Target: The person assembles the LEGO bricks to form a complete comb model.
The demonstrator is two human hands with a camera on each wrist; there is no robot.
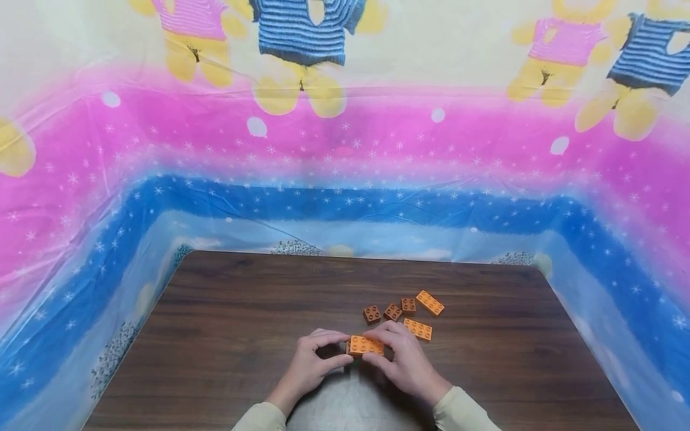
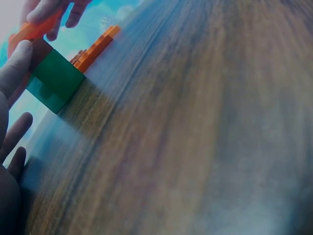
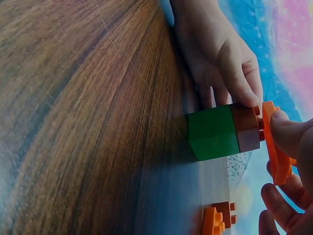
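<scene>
A small stack stands on the table: a green block [image 3: 212,133] below and a brown toy brick [image 3: 247,128] with studs on top of it. My left hand [image 1: 315,362] grips the stack's side, thumb and fingers at the brown brick. In my right hand [image 1: 404,359] a thin orange studded brick [image 1: 366,345] is pinched between thumb and fingers. It lies over the brown brick, and some brown studs show in a narrow gap beneath it in the right wrist view. From the head view the orange brick covers most of the stack.
Beyond my right hand lie two loose orange bricks, a nearer one [image 1: 418,329] and a farther one [image 1: 430,303]. Three brown bricks sit beside them: left [image 1: 372,314], middle [image 1: 392,312] and right [image 1: 408,306]. A patterned cloth [image 1: 345,203] hangs behind the wooden table [image 1: 242,299].
</scene>
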